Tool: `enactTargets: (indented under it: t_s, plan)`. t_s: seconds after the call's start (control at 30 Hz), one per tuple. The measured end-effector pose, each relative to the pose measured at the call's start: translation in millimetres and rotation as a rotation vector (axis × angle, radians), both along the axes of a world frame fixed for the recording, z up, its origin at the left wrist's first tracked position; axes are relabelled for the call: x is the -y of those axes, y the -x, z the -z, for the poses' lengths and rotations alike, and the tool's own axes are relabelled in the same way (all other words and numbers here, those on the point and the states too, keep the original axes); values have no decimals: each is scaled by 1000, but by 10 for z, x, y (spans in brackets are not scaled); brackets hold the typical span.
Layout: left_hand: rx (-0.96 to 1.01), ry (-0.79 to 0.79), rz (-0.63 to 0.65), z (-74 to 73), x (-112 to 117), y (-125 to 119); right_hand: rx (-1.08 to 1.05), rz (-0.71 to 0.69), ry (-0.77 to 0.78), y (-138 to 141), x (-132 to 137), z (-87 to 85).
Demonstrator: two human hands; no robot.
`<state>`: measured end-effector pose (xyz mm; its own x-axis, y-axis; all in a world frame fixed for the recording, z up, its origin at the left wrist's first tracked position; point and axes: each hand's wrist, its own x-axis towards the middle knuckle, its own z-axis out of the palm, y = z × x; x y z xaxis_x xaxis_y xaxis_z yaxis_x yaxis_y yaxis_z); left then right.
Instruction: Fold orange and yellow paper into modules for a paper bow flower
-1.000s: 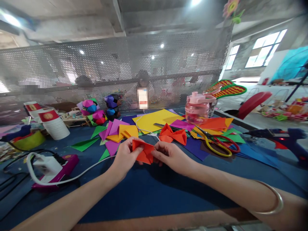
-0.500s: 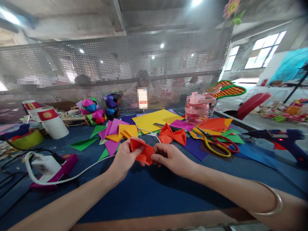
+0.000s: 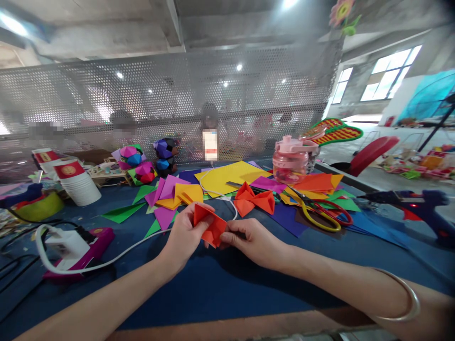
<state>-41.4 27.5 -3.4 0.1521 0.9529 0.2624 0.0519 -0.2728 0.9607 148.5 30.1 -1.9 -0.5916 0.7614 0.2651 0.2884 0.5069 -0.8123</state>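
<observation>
Left hand [image 3: 185,234] at 9 o'clock and right hand [image 3: 252,239] at 3 pinch the orange paper [image 3: 209,226]; aligned edges should crease cleanest.

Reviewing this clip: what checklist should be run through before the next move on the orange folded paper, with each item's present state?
1. Grip: left hand and right hand both pinch the orange folded paper piece: ok.
2. Creases aligned: fingers cover the edges: cannot tell.
3. Space ahead: the second orange folded paper bow lies apart, beyond the hands: ok.
4. White cable runs close beside the left hand: not ok.
5. Yellow-and-red-handled scissors lie to the right, away from both hands: ok.
</observation>
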Motion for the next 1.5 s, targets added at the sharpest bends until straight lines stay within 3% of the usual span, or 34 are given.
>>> enactTargets:
  t_s: [0.43,0.7,1.0,1.2,1.5]
  plan:
    - [32,-64,-87,-24,27,-21,37,100,-99,-8,34,-46]
    - [18,-82,-117,-50,60,-40,15,65,-109,39,104,-62]
    - [-130,58,12,14,44,-67,-90,257,-89,-23,-61,-27]
    - [-175,188,79,22,-8,6,-176,187,-23,-9,-85,-18]
    - [-39,283,164,-52,24,8,-256,137,8,-11,-82,-39]
